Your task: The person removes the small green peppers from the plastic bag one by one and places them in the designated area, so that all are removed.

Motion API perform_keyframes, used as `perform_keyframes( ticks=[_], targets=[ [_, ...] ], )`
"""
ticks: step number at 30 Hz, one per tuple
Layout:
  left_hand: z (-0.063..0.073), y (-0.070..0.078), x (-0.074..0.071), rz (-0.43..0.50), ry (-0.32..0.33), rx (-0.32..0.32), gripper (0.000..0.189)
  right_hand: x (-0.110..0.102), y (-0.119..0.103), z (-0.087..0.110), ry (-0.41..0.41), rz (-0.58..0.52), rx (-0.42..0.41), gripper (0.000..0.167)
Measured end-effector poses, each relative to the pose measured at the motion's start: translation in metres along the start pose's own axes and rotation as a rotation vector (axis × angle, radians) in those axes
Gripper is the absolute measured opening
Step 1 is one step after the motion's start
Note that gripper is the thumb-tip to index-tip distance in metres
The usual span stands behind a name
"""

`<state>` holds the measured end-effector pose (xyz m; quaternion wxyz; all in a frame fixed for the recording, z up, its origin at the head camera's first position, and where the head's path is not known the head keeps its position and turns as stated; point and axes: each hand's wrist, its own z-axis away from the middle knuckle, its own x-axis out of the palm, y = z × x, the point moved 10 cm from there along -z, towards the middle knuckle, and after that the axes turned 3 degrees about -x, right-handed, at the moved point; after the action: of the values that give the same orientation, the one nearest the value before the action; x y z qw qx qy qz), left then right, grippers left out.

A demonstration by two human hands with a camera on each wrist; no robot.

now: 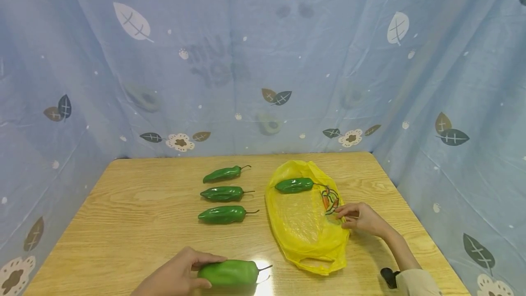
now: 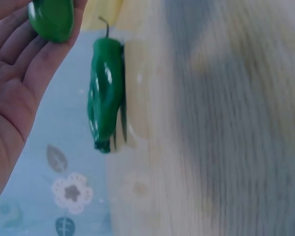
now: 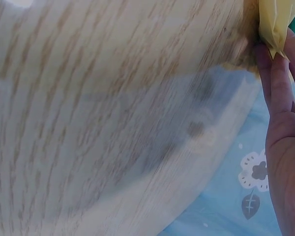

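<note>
Near the table's front edge, my left hand (image 1: 178, 271) grips a large green chili pepper (image 1: 232, 273) by its blunt end, the thin stem pointing right. The tip of that pepper (image 2: 51, 19) also shows between fingers and thumb in the left wrist view. A yellow plastic bag (image 1: 302, 214) is spread flat on the right half of the table, its handle end toward me. Another green pepper (image 1: 293, 185) lies at the bag's far end. At the bag's right edge, my right hand (image 1: 363, 218) pinches the thin plastic; in the right wrist view the bag (image 3: 275, 24) bunches at the fingertips.
Left of the bag, three green peppers lie in a column: a far one (image 1: 223, 174), a middle one (image 1: 222, 193) and a near one (image 1: 223, 214), stems to the right. The wooden table (image 1: 135, 214) is bordered by a blue patterned curtain (image 1: 230, 81) behind and at both sides.
</note>
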<state>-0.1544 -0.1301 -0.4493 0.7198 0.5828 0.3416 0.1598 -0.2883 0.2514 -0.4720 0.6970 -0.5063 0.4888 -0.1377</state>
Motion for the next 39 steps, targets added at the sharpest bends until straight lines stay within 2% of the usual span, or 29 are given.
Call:
perform_keyframes(
  ticks=[3, 10, 16, 20, 28, 32, 39],
  targets=[
    [0.005, -0.002, -0.008, -0.019, 0.026, 0.003, 0.047, 0.0, 0.0, 0.0, -0.001, -0.009, 0.001, 0.02],
    [0.02, -0.009, -0.029, -0.018, 0.095, -0.064, 0.051, -0.001, -0.003, 0.0, 0.002, -0.001, -0.014, 0.02],
    [0.031, -0.007, -0.046, -0.042, 0.134, -0.002, 0.053, -0.001, -0.002, 0.0, 0.001, -0.001, -0.011, 0.021],
    [0.037, -0.008, -0.055, -0.066, 0.164, 0.002, 0.052, -0.001, -0.003, 0.001, 0.004, -0.001, -0.011, 0.021],
    [0.048, -0.02, -0.073, -0.035, 0.212, -0.079, 0.055, -0.001, -0.004, 0.002, 0.012, -0.006, -0.037, 0.021],
    [0.05, -0.023, -0.081, 0.0, 0.215, -0.075, 0.054, -0.001, -0.004, 0.002, 0.018, -0.004, -0.04, 0.021],
    [0.053, -0.025, -0.091, 0.021, 0.224, -0.009, 0.05, -0.001, -0.004, 0.001, 0.009, -0.009, -0.028, 0.02]
  ],
)
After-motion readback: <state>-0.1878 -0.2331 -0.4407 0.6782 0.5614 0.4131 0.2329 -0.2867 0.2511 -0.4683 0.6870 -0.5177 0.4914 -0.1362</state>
